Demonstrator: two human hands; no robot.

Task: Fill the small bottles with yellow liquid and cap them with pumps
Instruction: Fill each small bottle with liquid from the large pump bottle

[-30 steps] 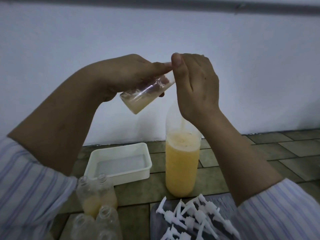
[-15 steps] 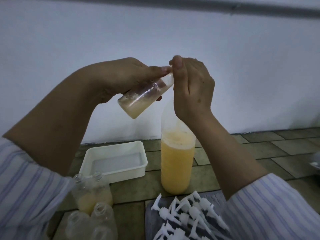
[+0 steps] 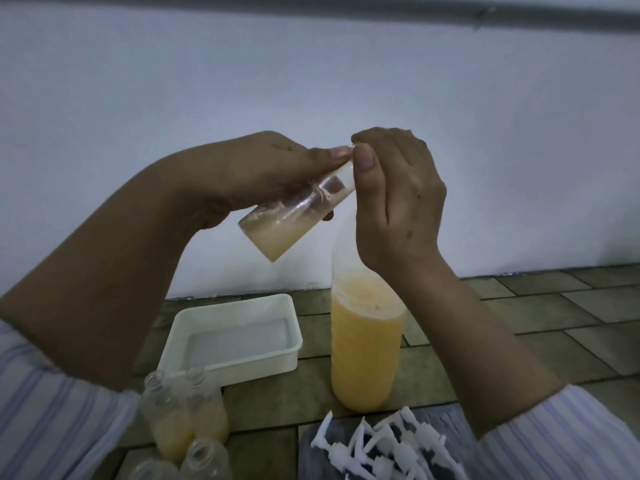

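My left hand (image 3: pixel 256 168) holds a small clear bottle (image 3: pixel 277 230) tilted in the air, mouth up to the right, with yellow liquid pooled at its base. A thin white tube shows inside it. My right hand (image 3: pixel 398 202) has its fingers curled round the bottle's mouth, thumb against the neck; the pump under them is hidden. Below stands a large bottle (image 3: pixel 363 348) of yellow liquid on the tiled floor. White pumps (image 3: pixel 381 448) lie in a pile at the bottom right.
A white plastic tray (image 3: pixel 194 327) sits on the tiles left of the large bottle. Several small open bottles (image 3: pixel 187 420) stand at the bottom left, two part-filled with yellow liquid. A white wall closes the back.
Both hands stay on the small bottle and sit slightly lower in view. My right thumb has shifted on the bottle's neck.
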